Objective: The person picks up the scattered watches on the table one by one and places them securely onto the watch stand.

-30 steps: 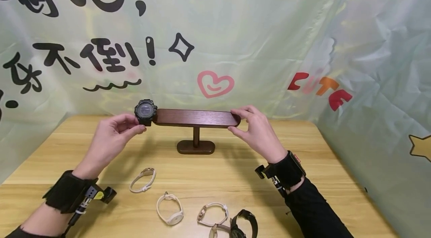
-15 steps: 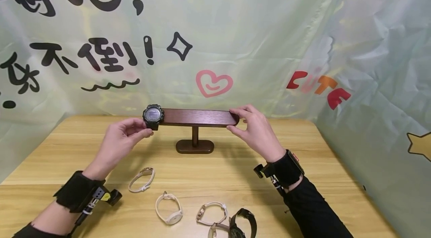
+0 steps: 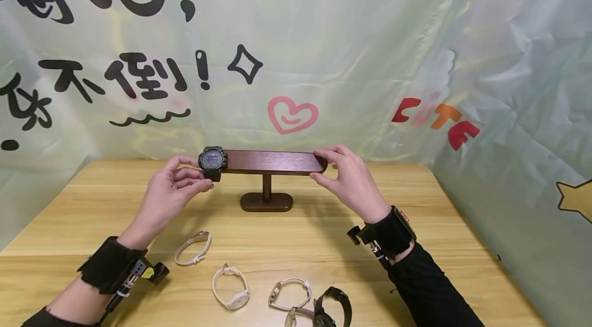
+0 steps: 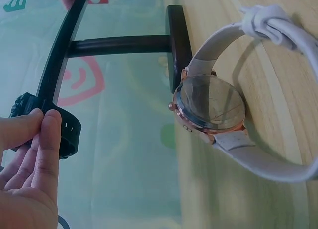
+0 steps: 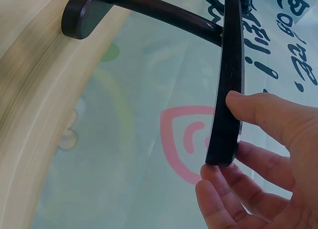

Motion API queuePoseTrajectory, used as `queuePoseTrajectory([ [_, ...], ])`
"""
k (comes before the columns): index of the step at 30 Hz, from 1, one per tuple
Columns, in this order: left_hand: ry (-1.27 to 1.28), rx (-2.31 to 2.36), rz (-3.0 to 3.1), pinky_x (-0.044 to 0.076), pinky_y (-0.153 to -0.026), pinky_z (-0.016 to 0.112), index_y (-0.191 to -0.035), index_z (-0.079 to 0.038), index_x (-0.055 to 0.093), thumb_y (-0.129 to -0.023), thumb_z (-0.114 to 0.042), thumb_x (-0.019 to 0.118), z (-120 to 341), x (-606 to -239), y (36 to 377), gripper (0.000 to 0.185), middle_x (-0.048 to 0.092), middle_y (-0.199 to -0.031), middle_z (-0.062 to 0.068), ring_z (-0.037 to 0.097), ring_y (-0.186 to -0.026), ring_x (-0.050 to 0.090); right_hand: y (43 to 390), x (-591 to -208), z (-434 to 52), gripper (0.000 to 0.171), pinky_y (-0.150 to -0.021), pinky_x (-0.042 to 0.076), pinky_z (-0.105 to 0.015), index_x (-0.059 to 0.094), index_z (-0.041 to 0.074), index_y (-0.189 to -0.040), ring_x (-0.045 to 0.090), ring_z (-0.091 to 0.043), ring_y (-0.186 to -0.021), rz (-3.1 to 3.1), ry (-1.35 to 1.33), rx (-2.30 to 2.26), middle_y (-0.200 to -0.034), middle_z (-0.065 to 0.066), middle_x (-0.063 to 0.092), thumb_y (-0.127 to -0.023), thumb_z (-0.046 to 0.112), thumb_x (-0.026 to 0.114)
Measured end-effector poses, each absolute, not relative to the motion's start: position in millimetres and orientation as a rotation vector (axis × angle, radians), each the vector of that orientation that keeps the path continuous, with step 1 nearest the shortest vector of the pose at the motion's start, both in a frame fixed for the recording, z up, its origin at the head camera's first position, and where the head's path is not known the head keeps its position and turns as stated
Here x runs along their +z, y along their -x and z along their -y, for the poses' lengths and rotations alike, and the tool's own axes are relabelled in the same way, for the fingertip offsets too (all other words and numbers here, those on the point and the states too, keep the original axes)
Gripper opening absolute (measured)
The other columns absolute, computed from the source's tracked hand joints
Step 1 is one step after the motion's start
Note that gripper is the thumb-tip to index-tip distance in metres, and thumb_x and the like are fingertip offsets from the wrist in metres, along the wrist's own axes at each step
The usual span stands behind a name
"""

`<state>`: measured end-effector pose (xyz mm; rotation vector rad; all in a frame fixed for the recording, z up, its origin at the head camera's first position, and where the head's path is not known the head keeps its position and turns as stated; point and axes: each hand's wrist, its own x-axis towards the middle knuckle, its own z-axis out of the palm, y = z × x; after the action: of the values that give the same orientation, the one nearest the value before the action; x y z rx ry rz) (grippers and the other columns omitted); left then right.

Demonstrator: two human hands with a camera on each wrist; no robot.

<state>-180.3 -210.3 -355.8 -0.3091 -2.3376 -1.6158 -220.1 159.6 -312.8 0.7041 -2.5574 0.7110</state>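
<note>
Black watch (image 3: 213, 160) pinched by L hand (image 3: 168, 191); R hand (image 3: 349, 178) grips stand (image 3: 273, 162); backdrop (image 3: 435, 121) reads "CUTE".

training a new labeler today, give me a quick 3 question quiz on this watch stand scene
1. True or false: the right hand pinches the end of the wooden stand bar.
2. Which watch does the left hand hold at the bar's other end?
A. a white one
B. the black digital watch
C. a rose-gold one
3. Fill in: the loose watches, such as the white watch, lie on the ____ in front of the stand's base.

Key:
1. True; thumb below and fingers above grip the bar's end.
2. B; the left hand's fingers pinch its strap at the bar.
3. table
</note>
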Motion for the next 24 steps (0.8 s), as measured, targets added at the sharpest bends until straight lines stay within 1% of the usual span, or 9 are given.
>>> queuePoseTrajectory([
  [4,0.307,-1.612,2.34,0.062,-0.075,0.025,-0.134,-0.013,0.045,-0.086,-0.01,0.079,209.0,-356.1,180.3,0.059,0.073,-0.092,0.007,0.013,-0.083,0.075,219.8,-313.1,-159.6,0.045,-0.088,0.055,-0.037,0.068,0.012,-0.128,0.062,-0.021,-0.104,2.561,-0.705,0.718,-0.118,-0.005,0.064,-0.087,0.027,0.08],
  [7,0.31,-1.558,2.354,0.062,-0.074,0.023,-0.14,-0.014,0.045,-0.085,-0.012,0.08,207.4,-356.7,180.7,0.065,0.073,-0.093,0.01,0.014,-0.082,0.075,220.0,-313.1,-159.4,0.045,-0.089,0.055,-0.037,0.068,0.012,-0.128,0.061,-0.02,-0.104,2.564,-0.702,0.722,-0.118,-0.004,0.064,-0.087,0.027,0.08],
  [13,0.325,-1.48,2.346,0.061,-0.073,0.021,-0.139,-0.015,0.049,-0.085,-0.01,0.081,205.1,-358.2,181.6,0.063,0.074,-0.093,0.014,0.01,-0.08,0.075,219.8,-313.4,-159.2,0.046,-0.087,0.055,-0.037,0.068,0.011,-0.128,0.062,-0.023,-0.104,2.558,-0.705,0.718,-0.118,-0.005,0.064,-0.087,0.027,0.08],
  [17,0.343,-1.411,2.326,0.06,-0.073,0.018,-0.137,-0.014,0.053,-0.083,-0.008,0.081,202.7,-359.2,182.4,0.061,0.075,-0.093,0.016,0.003,-0.079,0.074,220.5,-313.8,-159.2,0.046,-0.086,0.055,-0.037,0.068,0.011,-0.127,0.062,-0.023,-0.103,2.544,-0.711,0.71,-0.117,-0.005,0.064,-0.086,0.027,0.081],
  [24,0.361,-1.201,2.305,0.057,-0.068,0.011,-0.133,-0.011,0.059,-0.08,-0.007,0.084,196.1,-360.5,183.1,0.059,0.078,-0.087,0.012,-0.012,-0.073,0.068,220.3,-314.2,-159.2,0.046,-0.086,0.055,-0.037,0.068,0.01,-0.127,0.062,-0.024,-0.103,2.538,-0.714,0.706,-0.117,-0.006,0.064,-0.086,0.026,0.081],
])
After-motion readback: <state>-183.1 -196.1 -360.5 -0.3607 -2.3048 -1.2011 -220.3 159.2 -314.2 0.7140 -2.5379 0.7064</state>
